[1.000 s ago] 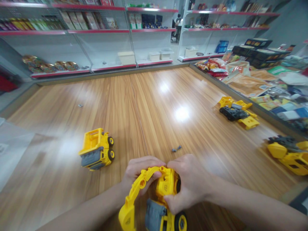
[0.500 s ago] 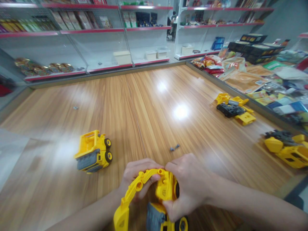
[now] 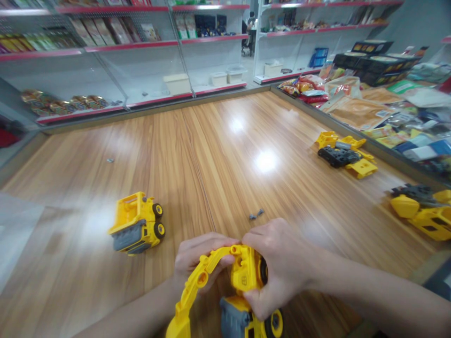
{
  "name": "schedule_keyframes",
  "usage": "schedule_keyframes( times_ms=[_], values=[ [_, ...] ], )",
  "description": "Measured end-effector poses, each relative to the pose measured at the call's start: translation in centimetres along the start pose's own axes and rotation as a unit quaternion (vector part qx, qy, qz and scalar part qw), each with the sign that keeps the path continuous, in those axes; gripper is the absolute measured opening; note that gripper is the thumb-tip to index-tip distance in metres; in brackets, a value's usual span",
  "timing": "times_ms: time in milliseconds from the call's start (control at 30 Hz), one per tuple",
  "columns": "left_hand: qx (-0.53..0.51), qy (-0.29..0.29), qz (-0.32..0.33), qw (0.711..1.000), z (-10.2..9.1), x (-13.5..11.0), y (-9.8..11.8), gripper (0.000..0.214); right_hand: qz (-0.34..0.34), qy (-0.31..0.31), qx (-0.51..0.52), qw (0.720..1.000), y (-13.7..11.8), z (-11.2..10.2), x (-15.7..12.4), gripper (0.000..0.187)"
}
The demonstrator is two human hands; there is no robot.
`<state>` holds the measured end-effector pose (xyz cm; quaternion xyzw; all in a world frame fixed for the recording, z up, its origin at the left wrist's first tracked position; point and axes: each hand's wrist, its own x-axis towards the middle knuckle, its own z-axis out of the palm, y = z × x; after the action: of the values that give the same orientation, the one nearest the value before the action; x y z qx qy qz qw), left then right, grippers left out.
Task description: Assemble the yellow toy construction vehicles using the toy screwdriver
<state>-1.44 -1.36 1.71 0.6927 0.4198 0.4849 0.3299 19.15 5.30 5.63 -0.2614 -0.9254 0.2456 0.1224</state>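
Note:
A yellow toy excavator point(image 3: 243, 291) with a grey body and black wheels sits at the near edge of the wooden table point(image 3: 211, 155). My left hand point(image 3: 197, 256) is closed around its yellow digger arm point(image 3: 197, 286), which curves down to a bucket at the bottom edge. My right hand point(image 3: 278, 263) is wrapped around the yellow cab from the right. Both thumbs meet at the top of the cab. Two small grey screws point(image 3: 256, 215) lie just beyond my hands.
A yellow toy dump truck point(image 3: 136, 223) stands to the left. Taken-apart yellow and black toy parts point(image 3: 343, 155) and another yellow toy point(image 3: 421, 213) lie at the right. Packaged goods point(image 3: 373, 103) line the right side; shelves point(image 3: 141, 47) run along the back.
My hands and the excavator have stayed in nearly the same grip. The view has shifted slightly, and the toy sits a little lower in frame.

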Motion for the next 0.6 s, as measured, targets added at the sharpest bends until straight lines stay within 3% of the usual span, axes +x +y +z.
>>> schedule_keyframes(
  times_ms=[233,500,600],
  values=[
    [-0.019,-0.006,0.068,0.997,-0.3,0.1,-0.4,0.024,-0.076,-0.012,0.051,0.996,1.4,0.2,0.1,0.046],
    [0.028,0.059,0.042,0.997,-0.2,-0.2,-0.2,0.016,-0.062,0.012,0.018,0.998,1.4,-0.1,0.2,0.044],
    [0.035,0.050,0.058,0.996,0.0,0.1,-0.3,0.014,-0.067,0.010,0.008,0.998,1.6,0.0,0.2,0.046]
  ],
)
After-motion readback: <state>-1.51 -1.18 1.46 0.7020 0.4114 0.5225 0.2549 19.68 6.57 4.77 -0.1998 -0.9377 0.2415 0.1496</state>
